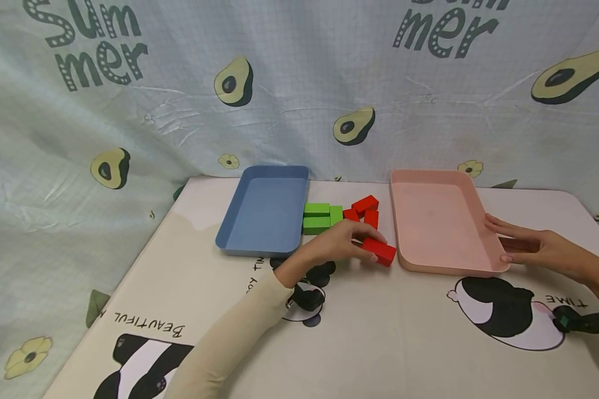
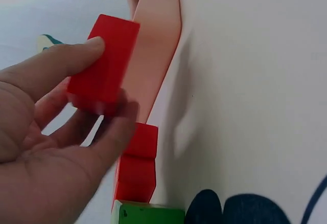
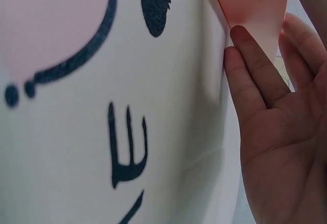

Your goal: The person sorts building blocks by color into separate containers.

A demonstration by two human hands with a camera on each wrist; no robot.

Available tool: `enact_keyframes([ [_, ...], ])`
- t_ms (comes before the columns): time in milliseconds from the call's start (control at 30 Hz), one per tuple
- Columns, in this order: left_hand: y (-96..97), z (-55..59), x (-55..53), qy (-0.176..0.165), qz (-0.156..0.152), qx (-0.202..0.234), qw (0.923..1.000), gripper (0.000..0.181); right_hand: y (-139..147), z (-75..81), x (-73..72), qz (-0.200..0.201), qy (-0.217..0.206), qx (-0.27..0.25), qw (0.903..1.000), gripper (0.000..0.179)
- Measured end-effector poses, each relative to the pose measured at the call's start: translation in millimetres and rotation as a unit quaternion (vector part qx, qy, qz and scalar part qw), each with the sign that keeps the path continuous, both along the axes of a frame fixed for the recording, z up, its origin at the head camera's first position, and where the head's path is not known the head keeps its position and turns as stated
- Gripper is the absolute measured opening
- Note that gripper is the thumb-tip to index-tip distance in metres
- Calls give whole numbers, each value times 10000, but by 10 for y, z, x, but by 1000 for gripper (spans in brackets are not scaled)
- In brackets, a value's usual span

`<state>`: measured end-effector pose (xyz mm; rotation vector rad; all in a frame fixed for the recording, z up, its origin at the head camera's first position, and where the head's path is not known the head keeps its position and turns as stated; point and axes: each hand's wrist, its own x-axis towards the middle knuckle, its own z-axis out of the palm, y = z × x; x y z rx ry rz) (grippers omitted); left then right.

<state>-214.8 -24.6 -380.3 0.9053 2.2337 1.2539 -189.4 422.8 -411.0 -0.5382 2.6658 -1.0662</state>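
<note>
My left hand (image 1: 338,242) pinches a red block (image 1: 380,252) between thumb and fingers, just left of the pink tray (image 1: 436,221). Seen from the left wrist, the thumb lies on one face of that block, which is held above the table. Around the pink tray's right side, my right hand (image 1: 546,252) rests with its fingers fairly straight, touching the outer wall. Behind the left hand lie several loose red blocks (image 1: 365,204). Beside them, several green blocks (image 1: 316,210) sit close together, partly covered by the hand.
A blue tray (image 1: 264,210) stands left of the green blocks. The light table cover (image 1: 369,332) bears printed cartoon animals and lettering. A hanging cloth (image 1: 289,83) with avocado prints rises behind the table's far edge.
</note>
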Motion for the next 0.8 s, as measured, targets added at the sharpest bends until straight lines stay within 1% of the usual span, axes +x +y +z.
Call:
enact_keyframes([
  [100, 18, 9, -7, 52, 98, 244, 9996, 36, 3, 10, -5, -50, -22, 70, 10000, 78],
  [200, 44, 22, -11, 224, 199, 483, 9984, 36, 2, 20, -4, -107, -54, 112, 9999, 78],
  [333, 81, 46, -18, 338, 421, 740, 9958, 36, -6, 25, 5, -160, -94, 181, 9997, 79],
  [433, 105, 62, -32, 264, 615, 890, 9938, 37, -17, 29, 11, -185, -126, 248, 9994, 80],
  [500, 122, 73, -39, 137, 705, 1054, 9918, 37, -23, 31, 14, -164, -131, 224, 9995, 80],
  [633, 154, 97, -49, -85, 804, 1311, 9881, 38, -34, 45, 16, -149, -108, 205, 9996, 79],
  [800, 195, 114, -56, -198, 942, 1351, 9861, 37, -31, 58, 20, -186, -79, 249, 9995, 79],
])
